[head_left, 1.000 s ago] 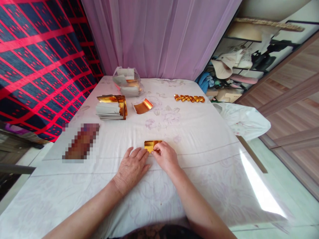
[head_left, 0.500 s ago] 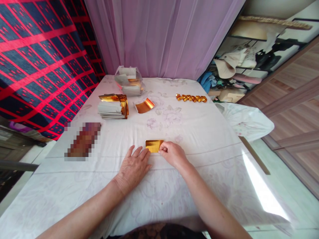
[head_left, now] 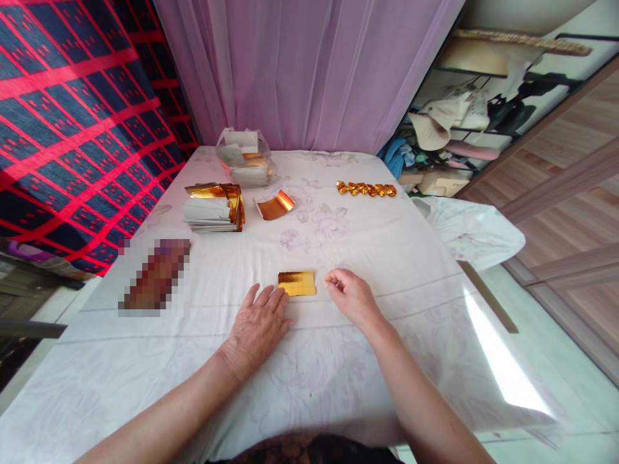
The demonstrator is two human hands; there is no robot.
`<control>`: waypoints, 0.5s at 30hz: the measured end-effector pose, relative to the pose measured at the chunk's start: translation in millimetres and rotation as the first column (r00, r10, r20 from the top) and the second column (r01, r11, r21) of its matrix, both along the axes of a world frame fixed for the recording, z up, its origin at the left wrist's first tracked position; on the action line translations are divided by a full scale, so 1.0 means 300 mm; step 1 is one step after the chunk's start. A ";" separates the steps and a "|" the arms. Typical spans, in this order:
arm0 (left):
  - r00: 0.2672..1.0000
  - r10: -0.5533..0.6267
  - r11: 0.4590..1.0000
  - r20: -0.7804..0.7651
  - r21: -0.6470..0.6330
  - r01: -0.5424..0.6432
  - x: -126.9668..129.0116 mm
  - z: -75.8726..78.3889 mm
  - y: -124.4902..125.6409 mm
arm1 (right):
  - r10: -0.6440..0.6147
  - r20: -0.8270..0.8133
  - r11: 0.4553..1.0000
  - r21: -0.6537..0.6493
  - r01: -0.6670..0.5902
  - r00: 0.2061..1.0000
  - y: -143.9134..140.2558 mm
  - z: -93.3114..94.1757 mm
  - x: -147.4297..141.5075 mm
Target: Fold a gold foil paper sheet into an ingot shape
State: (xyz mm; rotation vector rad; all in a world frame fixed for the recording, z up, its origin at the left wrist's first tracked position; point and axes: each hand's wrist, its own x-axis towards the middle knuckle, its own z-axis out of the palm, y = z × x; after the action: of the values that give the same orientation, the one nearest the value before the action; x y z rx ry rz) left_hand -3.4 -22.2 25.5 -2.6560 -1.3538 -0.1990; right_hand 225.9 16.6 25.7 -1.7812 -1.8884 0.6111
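A rectangular sheet of shiny gold foil paper (head_left: pixel 296 283) lies flat on the pale flowered tablecloth (head_left: pixel 338 361). My left hand (head_left: pixel 258 325) rests flat on the cloth with its fingers spread, its fingertips at the sheet's lower left corner. Just right of the sheet, apart from it, is my right hand (head_left: pixel 352 296); its thumb and fingers are pinched together and nothing shows in them. Farther back lies a curled sheet of gold foil paper (head_left: pixel 276 206). To its left sits a stack of gold and grey papers (head_left: pixel 213 209).
At the back stands a clear plastic bag (head_left: pixel 246 161) of more papers. A row of folded gold foil pieces (head_left: pixel 366 189) lies at the back right. On the left is a blurred-out object (head_left: pixel 157 274). A white plastic bag (head_left: pixel 478 232) is beyond the table's right edge.
My right hand has let go of the gold sheet's right edge and moved right, away from it. My left hand stays in place. The view has shifted slightly.
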 end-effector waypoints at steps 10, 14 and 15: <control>0.999 0.052 0.998 0.016 -0.025 -0.051 0.030 -0.010 -0.013 | 0.122 0.071 0.983 0.129 -0.130 0.990 -0.014 -0.056 -0.121; 0.997 0.071 0.996 0.007 -0.051 -0.071 0.045 0.001 -0.008 | 0.117 0.074 0.980 0.154 -0.127 0.990 -0.018 -0.066 -0.122; 0.997 0.070 0.996 0.009 -0.058 -0.070 0.045 0.004 -0.006 | 0.115 0.072 0.980 0.157 -0.125 0.991 -0.019 -0.066 -0.122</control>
State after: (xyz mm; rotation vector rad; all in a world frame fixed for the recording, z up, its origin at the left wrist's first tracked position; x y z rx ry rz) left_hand 10.2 -24.1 26.8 -2.6520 -1.4750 -0.1684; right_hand 189.4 11.0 5.8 -1.6106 -2.0377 0.4354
